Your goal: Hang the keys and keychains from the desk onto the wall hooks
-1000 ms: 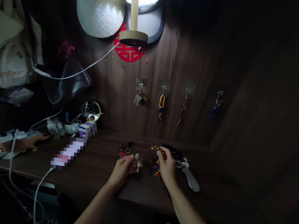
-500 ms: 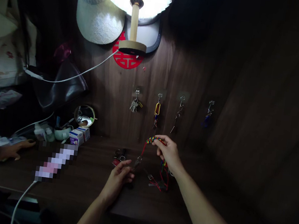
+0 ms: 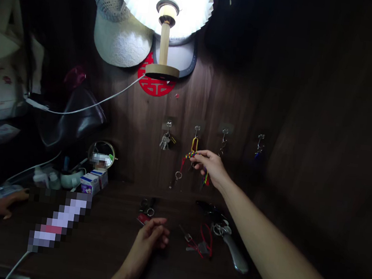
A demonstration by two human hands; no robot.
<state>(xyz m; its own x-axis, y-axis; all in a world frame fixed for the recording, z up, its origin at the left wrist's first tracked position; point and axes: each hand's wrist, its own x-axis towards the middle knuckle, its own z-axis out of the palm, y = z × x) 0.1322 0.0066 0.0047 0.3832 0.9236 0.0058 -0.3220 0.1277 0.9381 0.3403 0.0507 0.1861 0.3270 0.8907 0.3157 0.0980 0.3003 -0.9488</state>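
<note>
My right hand (image 3: 211, 166) pinches a braided multicoloured cord keychain (image 3: 190, 155) between thumb and fingers, raised in front of the wall. From its left end hang a red cord and a metal ring with a small dark piece; coloured tassel ends show below the hand. Low over the desk, my left hand (image 3: 148, 240) is empty, its fingers loosely curled and apart. Close to its fingertips lies a red item (image 3: 142, 218) with rings and dark pieces behind it. Right of it are a red cord loop (image 3: 206, 240) and a key bunch with a silver handle-like piece (image 3: 235, 255).
Wall hooks hold a key bunch (image 3: 165, 142), a yellow carabiner (image 3: 194, 144), a metal chain (image 3: 224, 140) and a blue item (image 3: 258, 155). A lit lamp (image 3: 164, 45) is above. A round mirror (image 3: 102, 153), small boxes (image 3: 90, 184) and a white cable (image 3: 83, 108) occupy the left.
My right hand has lifted the braided keychain up toward the wall. My left hand has parted from its hanging metal end. The view has tilted slightly, uncovering the silver piece.
</note>
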